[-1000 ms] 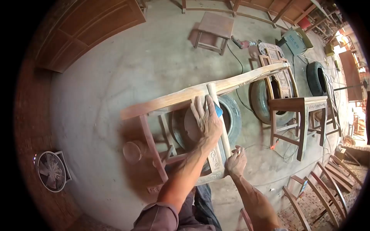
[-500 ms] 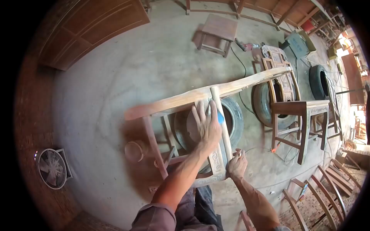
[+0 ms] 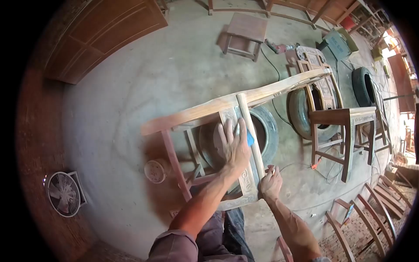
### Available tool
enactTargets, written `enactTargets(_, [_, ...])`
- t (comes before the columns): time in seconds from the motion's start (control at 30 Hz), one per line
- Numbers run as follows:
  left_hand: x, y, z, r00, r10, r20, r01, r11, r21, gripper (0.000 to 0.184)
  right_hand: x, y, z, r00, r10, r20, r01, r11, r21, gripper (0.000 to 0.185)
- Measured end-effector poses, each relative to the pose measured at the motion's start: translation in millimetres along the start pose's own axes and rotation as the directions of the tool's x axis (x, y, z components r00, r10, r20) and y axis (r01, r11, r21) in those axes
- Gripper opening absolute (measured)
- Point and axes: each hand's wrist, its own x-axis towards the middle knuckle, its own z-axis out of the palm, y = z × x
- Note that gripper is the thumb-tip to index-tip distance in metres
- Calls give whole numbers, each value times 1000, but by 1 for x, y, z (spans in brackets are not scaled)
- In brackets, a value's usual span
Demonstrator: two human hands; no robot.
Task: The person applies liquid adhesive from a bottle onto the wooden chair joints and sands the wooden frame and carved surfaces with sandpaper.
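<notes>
A wooden chair frame (image 3: 192,110) lies on its side in front of me, with a round rail (image 3: 249,126) and a carved back panel (image 3: 247,185) running toward me. My left hand (image 3: 237,150) rests over the panel beside the rail, its fingers extended. A small blue piece (image 3: 250,139), perhaps sandpaper, shows between that hand and the rail, held against the wood; most of it is hidden. Fingers curled, my right hand (image 3: 270,182) is closed at the near end of the rail, where it meets the frame.
Under the frame lies a tyre (image 3: 271,131); another tyre (image 3: 299,113) is farther right. A wooden chair (image 3: 342,115) stands at right, a small stool (image 3: 246,27) at the back. A round tub (image 3: 155,171) and a fan (image 3: 64,194) are at left. Curved wooden parts (image 3: 371,220) lie at lower right.
My left hand has slid a little toward me along the rail, baring more of the carved panel's far end. My right hand stays at the near end. The view has shifted slightly.
</notes>
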Motion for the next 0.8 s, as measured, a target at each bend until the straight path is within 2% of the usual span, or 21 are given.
enactTargets(0.1, [39, -10, -10, 999, 21, 43, -22, 999, 37, 76, -5, 2, -2, 1000, 3, 4, -3, 1000, -3, 30])
enactTargets(0.2, [-1, -12, -5, 990, 142, 12, -143, 990, 23, 76, -2, -3, 0, 1000, 18, 0, -18, 1000, -10, 30])
enactTargets(0.23, [-4, -18, -6, 980, 187, 65, -192, 978, 82, 75, -3, -3, -1, 1000, 26, 5, -26, 1000, -8, 30])
enactTargets(0.37, [48, -41, -25, 971, 207, 122, -219, 971, 97, 73, -2, -1, 1, 1000, 7, -27, -7, 1000, 3, 29])
enactTargets(0.47, [25, -60, -12, 966, 256, 32, -255, 966, -35, 73, -1, 6, 3, 1000, 0, -2, 0, 1000, -4, 29])
enactTargets(0.5, [13, -54, -16, 976, 218, -8, -217, 967, -132, 69, 0, 4, 1, 1000, 2, 5, -2, 1000, 5, 29])
enactTargets(0.6, [8, -61, -19, 962, 273, -10, -269, 942, -201, 64, -2, -1, 1, 1000, 4, 2, -4, 1000, 24, 30])
enactTargets(0.67, [44, -59, -29, 949, 311, -48, -314, 943, -112, 59, -2, 0, 1, 999, -44, -12, 45, 999, 5, 35])
enactTargets(0.73, [64, -67, -29, 928, 371, -35, -370, 929, 16, 60, -1, 1, 1, 999, -37, -11, 37, 999, 17, 29])
enactTargets(0.77, [57, -66, -20, 935, 352, -53, -350, 936, 36, 59, -1, 1, 1, 1000, -28, -11, 28, 999, 27, 28])
enactTargets(0.8, [49, -54, -25, 939, 335, -77, -338, 941, -26, 58, -3, 1, 1, 1000, -10, -5, 10, 1000, 25, 28])
